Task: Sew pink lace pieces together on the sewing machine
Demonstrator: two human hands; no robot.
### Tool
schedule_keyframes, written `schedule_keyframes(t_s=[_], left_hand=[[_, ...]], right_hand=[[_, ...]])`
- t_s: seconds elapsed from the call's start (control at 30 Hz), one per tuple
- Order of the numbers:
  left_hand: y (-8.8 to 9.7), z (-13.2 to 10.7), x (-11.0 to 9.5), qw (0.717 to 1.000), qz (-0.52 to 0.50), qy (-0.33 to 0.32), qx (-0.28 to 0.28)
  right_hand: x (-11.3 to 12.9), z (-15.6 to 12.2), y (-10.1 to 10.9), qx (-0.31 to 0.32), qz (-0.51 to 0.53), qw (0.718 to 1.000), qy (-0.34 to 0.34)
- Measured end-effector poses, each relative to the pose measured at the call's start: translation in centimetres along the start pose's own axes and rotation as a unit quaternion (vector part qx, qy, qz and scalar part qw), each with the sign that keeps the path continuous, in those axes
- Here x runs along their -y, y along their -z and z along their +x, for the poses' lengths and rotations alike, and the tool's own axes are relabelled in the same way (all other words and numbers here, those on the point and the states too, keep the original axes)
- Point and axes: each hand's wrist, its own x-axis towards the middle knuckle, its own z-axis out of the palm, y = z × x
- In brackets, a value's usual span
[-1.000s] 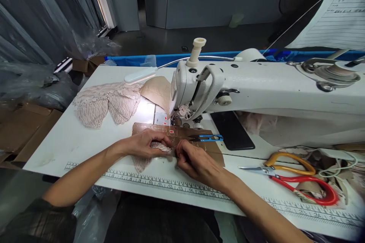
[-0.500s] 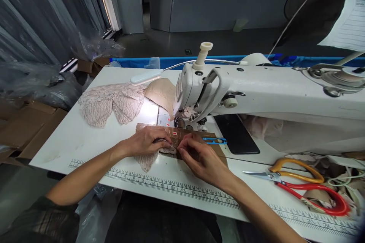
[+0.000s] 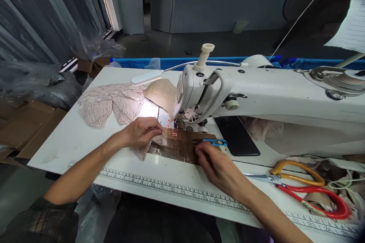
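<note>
Pinched in my left hand [image 3: 144, 132] is a piece of pale pink lace [image 3: 141, 152], which hangs below the fingers at the left end of a brown plate [image 3: 179, 146]. My right hand [image 3: 218, 163] is at the plate's right part, thumb and fingers drawn together; what lies between the fingertips, if anything, is hidden. Just above those fingers lie blue thread snips [image 3: 215, 142], blades pointing left. The white sewing machine [image 3: 191, 87] stands behind the plate, its needle area lit.
A larger pale lace piece [image 3: 111, 104] and a beige paper pattern [image 3: 162, 93] lie left of the machine head. A black phone [image 3: 237, 134] is under the arm. Scissors with orange and red handles [image 3: 299, 186] lie at right, by fabric scraps [image 3: 349, 186]. A printed ruler [image 3: 171, 190] follows the front edge.
My left hand has moved left and slightly up with the lace. My right hand has drawn away to the right, toward the snips, uncovering more of the brown plate.
</note>
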Motion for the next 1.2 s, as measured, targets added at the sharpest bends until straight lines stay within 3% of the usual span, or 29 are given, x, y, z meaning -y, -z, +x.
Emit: schedule_keyframes(t_s=[0.13,0.37,0.5,0.7,0.8,0.9,1.03,1.13,1.2], left_hand=[[-0.8,-0.1,-0.3,0.999,-0.036,-0.005,0.023],[-1.2,-0.3,-0.6,0.999,-0.023,-0.01,0.028],[-1.2,-0.3,-0.6,0.999,-0.014,-0.008,0.028],[-1.4,-0.4,-0.2,0.999,-0.017,-0.019,0.022],[-1.6,-0.4,-0.3,0.999,-0.029,-0.018,0.021],[-1.7,-0.2,-1.1,0.998,-0.053,-0.014,0.035],[-1.4,-0.2,-2.2,0.992,-0.069,-0.033,0.102],[-0.9,-0.4,-2.2,0.983,-0.021,-0.075,0.165],[-0.2,-0.6,-1.8,0.98,-0.002,-0.076,0.184]], right_hand=[[0.9,1.3,-0.2,-0.037,0.063,0.997,-0.024],[2.4,4.2,-2.1,0.052,0.115,0.991,-0.031],[2.4,4.5,-2.4,0.06,0.159,0.984,-0.062],[0.9,4.2,-2.4,0.07,0.288,0.94,-0.167],[1.1,4.1,-2.4,0.038,0.327,0.923,-0.201],[2.4,4.0,-2.8,-0.028,0.305,0.946,-0.108],[4.3,3.6,-4.0,-0.051,0.241,0.969,0.015],[4.5,3.0,-4.5,-0.046,0.072,0.994,0.071],[3.7,2.2,-4.0,-0.037,-0.068,0.991,0.105]])
